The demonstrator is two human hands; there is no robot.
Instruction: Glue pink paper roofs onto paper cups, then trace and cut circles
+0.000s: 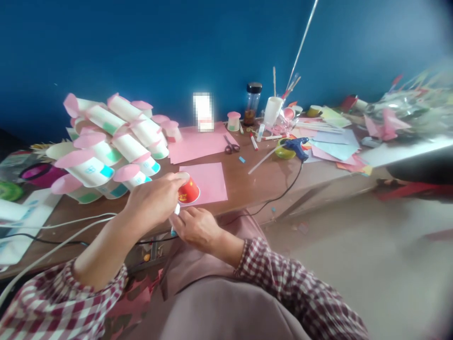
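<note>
My left hand point(153, 197) is closed at the near left side of a red paper cup point(189, 191), its fingertips against the cup. The cup stands bottom up on a square pink paper sheet point(214, 182). Just below, my right hand point(198, 227) grips a marker point(177, 209) with a white barrel and a blue end. The hands are almost touching, and my left fingers partly hide the cup. Past the sheet lie purple-handled scissors point(232, 148) on a larger pink sheet point(194, 151).
Several white paper cups with pink paper tops point(92, 163) are piled at left. A blue glue gun point(299, 147) lies right, its black cord crossing the table edge. Behind stand a dark-lidded bottle point(252, 106) and a white cup point(273, 111) of sticks. Coloured paper point(336, 141) lies further right.
</note>
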